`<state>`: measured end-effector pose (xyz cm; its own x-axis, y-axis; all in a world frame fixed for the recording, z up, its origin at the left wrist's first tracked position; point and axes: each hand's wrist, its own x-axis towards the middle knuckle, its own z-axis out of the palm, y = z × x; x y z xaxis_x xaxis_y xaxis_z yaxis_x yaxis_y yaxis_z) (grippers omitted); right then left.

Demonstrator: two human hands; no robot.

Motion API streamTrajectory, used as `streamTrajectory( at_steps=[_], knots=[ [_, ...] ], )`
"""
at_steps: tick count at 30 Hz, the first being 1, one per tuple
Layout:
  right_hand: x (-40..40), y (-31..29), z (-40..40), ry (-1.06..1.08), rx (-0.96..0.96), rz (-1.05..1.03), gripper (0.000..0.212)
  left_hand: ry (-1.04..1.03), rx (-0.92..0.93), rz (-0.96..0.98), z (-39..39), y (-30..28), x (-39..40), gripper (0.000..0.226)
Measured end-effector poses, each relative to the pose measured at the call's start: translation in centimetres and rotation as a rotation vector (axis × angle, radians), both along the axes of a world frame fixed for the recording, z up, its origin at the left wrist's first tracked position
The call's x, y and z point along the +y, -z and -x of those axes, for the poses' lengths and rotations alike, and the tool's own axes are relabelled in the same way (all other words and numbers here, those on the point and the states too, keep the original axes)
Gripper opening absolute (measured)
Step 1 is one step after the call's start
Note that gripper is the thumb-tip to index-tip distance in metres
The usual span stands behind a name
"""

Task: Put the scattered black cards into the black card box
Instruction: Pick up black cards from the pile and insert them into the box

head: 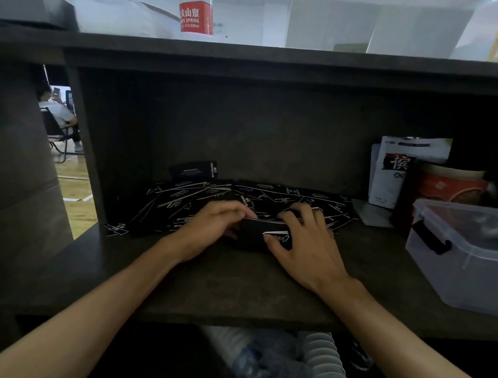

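Both hands (264,228) grip a card stack (257,234), seemingly; black cards (181,201) scattered behind.

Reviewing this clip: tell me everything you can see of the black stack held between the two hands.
The black stack looks like a squared-up bundle of cards, or possibly the card box itself; I cannot tell which. It is matte black with white script lettering on its near face, partly covered. It stands on edge on the dark shelf, in front of the scattered black cards. The left hand grips its left end; the right hand curls over its top and right end, thumb across the lettering.
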<state>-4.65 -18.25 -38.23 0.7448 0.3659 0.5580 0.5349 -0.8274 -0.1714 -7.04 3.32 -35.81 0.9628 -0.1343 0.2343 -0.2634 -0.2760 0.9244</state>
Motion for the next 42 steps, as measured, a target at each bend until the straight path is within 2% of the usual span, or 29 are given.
streamTrajectory(
  at_steps=[3,7,10,12,14,16,18,20,22,24,29,32,35,38,40,42],
  knots=[
    [0.2,-0.1,0.0,-0.011,0.014,0.041,0.054,0.061,0.162,0.178,0.1,0.4,-2.1,0.036],
    [-0.3,-0.6,0.2,-0.029,0.017,0.022,0.045,-0.095,0.119,0.097,0.0,0.6,-4.8,0.026],
    [-2.2,-0.6,0.4,-0.04,-0.008,0.017,0.042,-0.037,0.115,0.028,-0.5,-0.1,-4.9,0.027],
    [-3.1,-0.2,0.5,-0.042,-0.011,0.01,0.046,-0.15,0.002,-0.129,-1.3,-0.9,-3.4,0.026],
    [-3.4,0.0,0.7,-0.046,-0.019,0.01,0.049,-0.473,-0.161,-0.463,-2.8,-1.2,-0.7,0.018],
    [-3.2,0.1,0.7,-0.045,-0.022,0.005,0.049,-0.692,-0.199,-0.847,-4.0,-0.3,1.9,0.027],
    [-3.1,0.1,0.6,-0.043,-0.022,-0.007,0.048,-0.677,-0.114,-1.052,-4.4,1.2,3.4,0.039],
    [-3.1,0.1,0.5,-0.045,-0.021,-0.008,0.047,-0.615,-0.133,-1.074,-4.4,2.2,3.7,0.037],
    [-3.1,0.2,0.5,-0.047,-0.022,-0.011,0.047,-0.578,-0.221,-1.046,-4.4,2.5,3.5,0.029],
    [-3.1,0.2,0.5,-0.049,-0.032,-0.014,0.047,-0.547,-0.198,-1.0,-4.2,2.3,3.1,0.026],
    [-3.2,0.1,0.7,-0.06,-0.04,-0.011,0.047,-0.553,-0.131,-1.018,-3.7,1.9,3.3,0.045],
    [-3.2,0.1,0.8,-0.063,-0.045,-0.015,0.05,-0.5,-0.254,-0.674,-3.2,1.1,3.3,0.019],
    [-3.1,0.2,0.8,-0.058,-0.026,-0.047,0.066,-0.333,-0.339,-0.398,-2.1,-0.1,1.8,0.03],
    [-3.0,0.3,0.6,-0.05,-0.006,-0.072,0.077,-0.124,-0.259,-0.297,-1.3,-0.5,-0.9,0.035],
    [-2.9,0.4,0.5,-0.063,-0.014,-0.043,0.07,-0.044,-0.124,-0.135,-1.0,-0.5,-2.8,0.038],
    [-2.8,0.3,0.4,-0.074,-0.021,-0.031,0.059,-0.035,-0.029,0.001,-0.8,-0.2,-4.5,0.031]
  ],
)
